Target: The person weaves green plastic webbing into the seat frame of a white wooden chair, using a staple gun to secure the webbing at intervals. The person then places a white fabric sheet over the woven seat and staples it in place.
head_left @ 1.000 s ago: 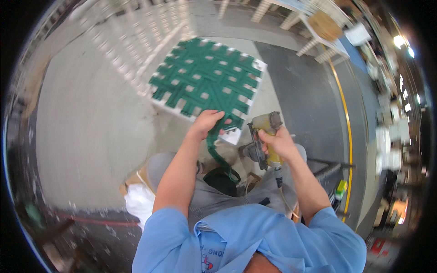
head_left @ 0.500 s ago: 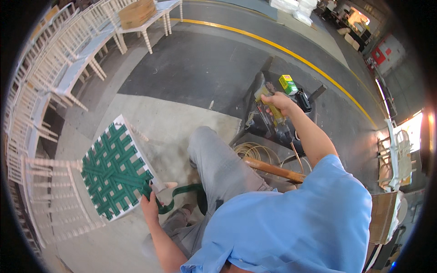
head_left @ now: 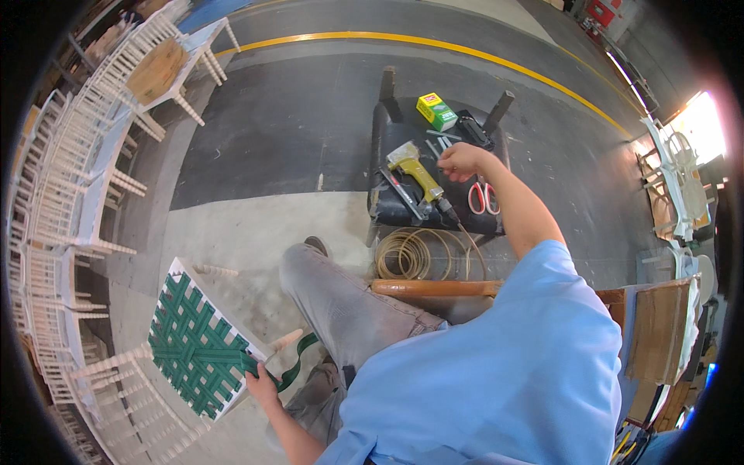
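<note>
My left hand (head_left: 263, 386) is closed on the loose end of a green webbing strap (head_left: 293, 370) at the edge of a white chair seat (head_left: 249, 343) woven with green webbing (head_left: 188, 335). The strap trails past my leg. Over a black padded seat (head_left: 387, 128), my right hand (head_left: 463, 161) has its fingers pinched together; what they hold, if anything, cannot be made out. Thin silver strips (head_left: 443, 138) lie by those fingers. Left of the hand rests a yellow air staple gun (head_left: 419, 172), its hose attached. Red-handled scissors (head_left: 483, 198) lie below the hand.
A green-yellow box (head_left: 437, 111) and a black object (head_left: 474, 130) sit at the seat's far side. Coiled hose (head_left: 404, 254) lies below, beside a wooden bar (head_left: 434, 287). White chairs (head_left: 108, 155) line the left; a cardboard piece (head_left: 663, 329) stands right.
My right hand has let go of the staple gun, which now lies on the black seat, and has moved to the silver strips. My left hand keeps the strap. The view has turned.
</note>
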Motion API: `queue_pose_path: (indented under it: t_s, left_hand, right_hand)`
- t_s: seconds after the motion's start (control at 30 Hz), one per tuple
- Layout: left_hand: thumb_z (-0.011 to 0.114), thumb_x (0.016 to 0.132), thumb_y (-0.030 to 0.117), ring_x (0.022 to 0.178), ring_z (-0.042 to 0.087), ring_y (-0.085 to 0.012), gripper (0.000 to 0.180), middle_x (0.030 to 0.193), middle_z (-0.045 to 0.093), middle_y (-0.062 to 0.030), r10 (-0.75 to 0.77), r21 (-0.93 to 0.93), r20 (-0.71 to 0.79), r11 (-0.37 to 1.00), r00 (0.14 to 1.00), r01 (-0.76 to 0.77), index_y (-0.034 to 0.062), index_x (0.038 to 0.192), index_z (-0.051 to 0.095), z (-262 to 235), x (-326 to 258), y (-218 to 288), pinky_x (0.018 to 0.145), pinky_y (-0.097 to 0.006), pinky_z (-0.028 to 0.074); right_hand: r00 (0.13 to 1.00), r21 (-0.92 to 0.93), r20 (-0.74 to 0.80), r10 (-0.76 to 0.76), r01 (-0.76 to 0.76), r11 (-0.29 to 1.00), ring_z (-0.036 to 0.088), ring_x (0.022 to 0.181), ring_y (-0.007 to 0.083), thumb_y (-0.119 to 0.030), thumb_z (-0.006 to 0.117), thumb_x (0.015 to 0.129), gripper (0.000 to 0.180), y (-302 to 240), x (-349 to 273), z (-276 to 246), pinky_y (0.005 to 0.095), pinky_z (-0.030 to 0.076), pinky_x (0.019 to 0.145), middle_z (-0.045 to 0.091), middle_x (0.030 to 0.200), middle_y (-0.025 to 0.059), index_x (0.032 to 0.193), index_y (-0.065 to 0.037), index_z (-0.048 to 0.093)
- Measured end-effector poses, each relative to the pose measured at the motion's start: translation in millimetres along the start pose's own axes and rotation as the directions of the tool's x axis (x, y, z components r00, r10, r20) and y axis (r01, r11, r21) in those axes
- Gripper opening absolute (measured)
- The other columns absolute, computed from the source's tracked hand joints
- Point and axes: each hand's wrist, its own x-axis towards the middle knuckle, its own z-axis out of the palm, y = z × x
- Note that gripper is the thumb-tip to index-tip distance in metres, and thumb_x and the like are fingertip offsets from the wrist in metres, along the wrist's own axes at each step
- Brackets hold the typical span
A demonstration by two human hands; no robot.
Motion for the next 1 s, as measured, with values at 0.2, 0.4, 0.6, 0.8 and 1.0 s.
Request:
queue_pose_path:
  t_s: [0.2, 0.4, 0.6, 0.8, 1.0]
  left_hand:
    - [0.066, 0.091, 0.029, 0.11, 0.064, -0.0356, 0.051, 0.12, 0.065, -0.0245, 0.042, 0.083, -0.028, 0.996, 0.999, -0.039, -0.0086, 0.125, 0.059, 5.5, 6.1, 3.0, 0.095, -0.041, 0.047]
    - [0.062, 0.097, 0.036, 0.104, 0.063, -0.0261, 0.051, 0.117, 0.067, -0.0164, -0.123, -0.15, -0.005, 0.981, 0.992, 0.121, -0.0038, 0.128, 0.059, -23.4, 7.7, 6.5, 0.089, -0.037, 0.05]
    - [0.056, 0.102, 0.031, 0.09, 0.063, -0.0192, 0.034, 0.104, 0.065, -0.0085, -0.159, -0.703, 0.193, 0.666, 0.968, 0.25, 0.0011, 0.119, 0.058, -18.8, -4.3, -13.2, 0.064, -0.037, 0.056]
    - [0.053, 0.103, 0.025, 0.072, 0.065, -0.0238, 0.027, 0.1, 0.069, -0.0133, -0.174, -0.852, 0.324, 0.375, 0.93, 0.367, 0.0014, 0.114, 0.061, -36.6, -16.2, -0.5, 0.064, -0.039, 0.057]
    - [0.053, 0.101, 0.021, 0.07, 0.065, -0.0241, 0.027, 0.094, 0.071, -0.0144, -0.111, -0.873, 0.265, 0.395, 0.958, 0.287, -0.0016, 0.112, 0.06, -82.8, 17.3, 4.7, 0.066, -0.039, 0.058]
  right_hand:
    - [0.979, -0.677, -0.192, 0.061, -0.178, 0.714, 0.07, 0.07, 0.0294, -0.037, 0.075, 0.08, 0.035, 61.2, -30.1, -31.9, 0.0413, 0.055, 0.06, 0.072, 0.08, 0.0167, 0.086, -0.002, 0.074]
    - [0.899, -0.517, -0.428, -0.09, -0.162, 0.84, 0.066, 0.104, 0.0417, -0.033, 0.078, 0.078, 0.058, 87.2, -46.7, 20.6, 0.0467, 0.054, 0.083, 0.069, 0.109, 0.0251, 0.118, -0.001, 0.051]
    - [0.965, 0.047, -0.247, 0.087, -0.078, 0.996, 0.056, 0.046, 0.0194, -0.013, 0.064, 0.087, 0.012, 100.0, -67.2, -15.8, 0.0323, 0.041, 0.037, 0.06, 0.066, 0.0076, 0.088, -0.001, 0.063]
    - [0.951, 0.193, -0.272, -0.144, 0.201, 0.96, 0.053, 0.06, 0.0079, -0.011, 0.062, 0.087, 0.039, 22.0, -109.0, -2.8, 0.0233, 0.04, 0.052, 0.059, 0.078, -0.0018, 0.124, 0.0, 0.062]
    - [0.636, -0.064, 0.212, -0.742, 0.767, 0.639, 0.062, 0.09, 0.0153, -0.011, 0.076, 0.083, 0.054, -164.1, -93.2, 180.6, 0.0281, 0.051, 0.082, 0.065, 0.106, 0.006, 0.134, -0.005, 0.056]
